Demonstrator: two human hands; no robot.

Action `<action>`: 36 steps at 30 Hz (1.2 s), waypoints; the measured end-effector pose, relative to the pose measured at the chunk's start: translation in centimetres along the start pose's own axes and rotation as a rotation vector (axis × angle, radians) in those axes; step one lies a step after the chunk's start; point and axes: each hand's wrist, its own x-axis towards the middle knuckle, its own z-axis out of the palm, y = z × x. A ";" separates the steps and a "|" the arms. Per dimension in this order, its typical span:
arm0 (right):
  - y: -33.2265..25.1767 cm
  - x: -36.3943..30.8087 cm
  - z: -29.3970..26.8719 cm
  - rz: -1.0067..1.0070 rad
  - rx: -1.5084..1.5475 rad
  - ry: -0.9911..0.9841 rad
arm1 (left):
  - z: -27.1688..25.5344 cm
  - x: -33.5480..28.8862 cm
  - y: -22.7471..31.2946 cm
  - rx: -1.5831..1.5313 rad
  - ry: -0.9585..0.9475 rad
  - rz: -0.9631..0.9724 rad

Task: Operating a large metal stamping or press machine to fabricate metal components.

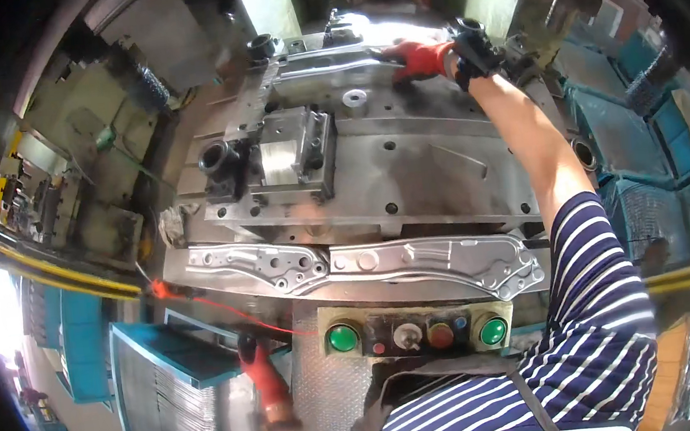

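Head view: two gloved hands are seen, both in red gloves. The right hand (423, 59) is stretched far forward and closed on the far end of a stamped sheet-metal panel (330, 72) lying at the back of the press die bed (407, 167). The left hand (262, 374) is held low at the near left, just beside a blue bin (166, 352) filled with stacked sheet parts; whether its fingers are closed on anything cannot be told. A second stamped panel (367, 265), long and pierced with holes, is laid across the near edge of the bed, touched by neither hand. One steel tooling block (292, 155) is mounted on the bed's left half. Two black guide bushings are counted, one at the left (217, 156) and one at the far back (262, 46). On the control box (416, 336) below the panel, two large green buttons are seen, left (343, 338) and right (493, 331), with one red button (441, 335) between them. One thin red cord (220, 306) is run along the left.
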 end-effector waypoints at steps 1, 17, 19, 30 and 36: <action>0.3 0.7 0.6 -0.026 -0.033 0.031 | -2.1 0.1 -1.8 0.005 0.027 -0.048; -6.6 -18.1 1.6 0.290 -0.079 0.436 | 1.8 1.7 -11.4 0.134 -0.611 -0.352; -7.0 -25.7 3.3 0.249 -0.018 0.614 | 2.6 2.1 -12.4 0.198 -0.780 -0.315; -13.3 -61.7 47.0 1.405 0.747 0.757 | 9.7 0.4 -15.5 0.143 -1.048 -0.278; -22.3 -46.7 36.7 1.226 0.581 0.281 | 2.8 2.5 -14.5 0.236 -0.852 -0.273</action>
